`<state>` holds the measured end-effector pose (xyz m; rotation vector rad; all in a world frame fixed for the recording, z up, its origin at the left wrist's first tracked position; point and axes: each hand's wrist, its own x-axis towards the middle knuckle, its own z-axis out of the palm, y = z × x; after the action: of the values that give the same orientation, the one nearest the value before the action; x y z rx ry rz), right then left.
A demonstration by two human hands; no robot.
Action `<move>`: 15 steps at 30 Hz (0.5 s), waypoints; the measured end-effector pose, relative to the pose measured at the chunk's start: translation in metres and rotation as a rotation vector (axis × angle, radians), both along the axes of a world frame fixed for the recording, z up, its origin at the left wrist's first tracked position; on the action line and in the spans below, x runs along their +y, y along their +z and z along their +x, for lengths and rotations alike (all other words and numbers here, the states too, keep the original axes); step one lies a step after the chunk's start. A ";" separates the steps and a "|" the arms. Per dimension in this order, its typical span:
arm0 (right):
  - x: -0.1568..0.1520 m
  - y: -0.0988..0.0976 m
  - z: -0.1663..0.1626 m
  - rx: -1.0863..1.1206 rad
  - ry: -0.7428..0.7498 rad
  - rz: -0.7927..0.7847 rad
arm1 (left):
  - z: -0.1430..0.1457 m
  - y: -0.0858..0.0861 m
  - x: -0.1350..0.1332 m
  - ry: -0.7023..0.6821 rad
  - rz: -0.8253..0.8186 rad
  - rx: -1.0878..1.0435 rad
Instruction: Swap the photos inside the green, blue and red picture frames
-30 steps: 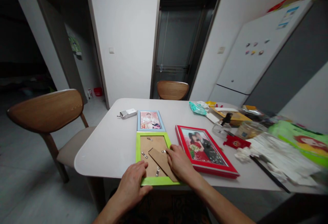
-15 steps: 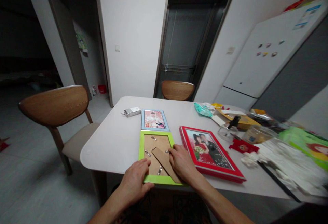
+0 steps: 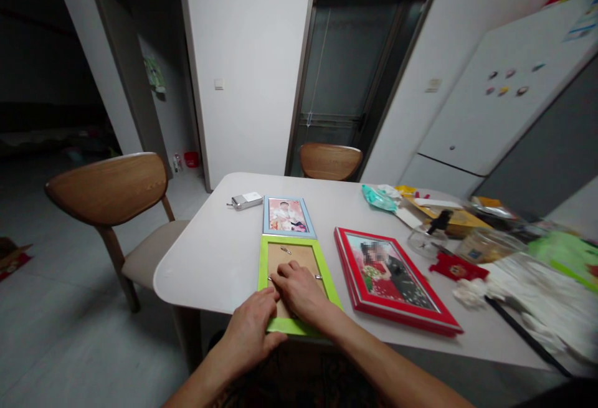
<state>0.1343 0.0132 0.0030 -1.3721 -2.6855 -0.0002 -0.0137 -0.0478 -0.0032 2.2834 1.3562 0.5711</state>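
A green picture frame (image 3: 264, 258) lies face down at the table's near edge, its brown backing board (image 3: 303, 255) showing. Small metal clips sit around the board: one clip (image 3: 286, 250) at the top, another at the right side. My left hand (image 3: 251, 324) is closed over the frame's lower left corner, thumb along the bottom rail. Across the board reaches my right hand (image 3: 303, 293), fingers bent and closed at the left-side metal clip (image 3: 270, 278). It covers most of the stand leg and the lower clip. Touching the green frame's top is a light blue photo frame (image 3: 266, 216).
Red photo frames (image 3: 348, 265) lie stacked to the right. A grey-white device (image 3: 246, 200) is at the back left. Along the right side are a clear plastic container (image 3: 488, 246), a red packet (image 3: 458, 268), white tissue and a black strip (image 3: 527, 336). Wooden chairs (image 3: 112, 187) stand around the table.
My right hand has moved left across the backing board, from the right-side clip to the left-side one. My left hand stays on the frame's corner. The camera view has shifted slightly.
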 end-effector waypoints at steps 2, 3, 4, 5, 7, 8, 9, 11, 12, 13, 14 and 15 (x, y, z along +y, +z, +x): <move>-0.002 0.002 0.001 -0.022 0.027 0.004 | 0.000 0.002 0.000 0.003 -0.007 0.003; -0.003 0.002 0.002 -0.018 0.036 0.008 | 0.000 0.003 -0.001 0.006 -0.011 0.005; -0.003 0.003 0.002 -0.003 0.045 0.008 | 0.001 0.004 -0.001 0.009 -0.017 0.008; -0.002 0.003 0.004 0.021 0.052 0.003 | 0.001 0.005 -0.001 0.009 -0.024 0.012; 0.003 0.003 0.007 0.102 0.024 -0.014 | 0.000 0.006 -0.002 0.011 -0.039 0.023; 0.008 0.003 0.008 0.153 -0.021 -0.020 | 0.000 0.005 -0.002 0.012 -0.044 0.028; 0.013 0.003 0.010 0.203 -0.088 -0.029 | 0.000 0.005 -0.003 0.014 -0.045 0.029; 0.028 0.003 0.012 0.277 -0.253 -0.047 | 0.000 0.003 -0.003 0.018 -0.041 0.025; 0.036 0.002 0.012 0.295 -0.322 -0.057 | -0.001 0.002 -0.003 0.022 -0.039 0.022; 0.043 0.001 0.012 0.302 -0.377 -0.070 | -0.001 0.001 -0.002 0.026 -0.039 0.021; 0.051 -0.001 0.012 0.303 -0.422 -0.082 | -0.001 0.000 -0.002 0.031 -0.041 0.021; 0.058 -0.003 0.011 0.302 -0.455 -0.089 | -0.001 -0.001 -0.002 0.035 -0.043 0.022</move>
<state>0.1452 0.0711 0.0003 -1.8136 -2.1087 0.2627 -0.0142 -0.0499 -0.0040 2.2421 1.4085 0.5243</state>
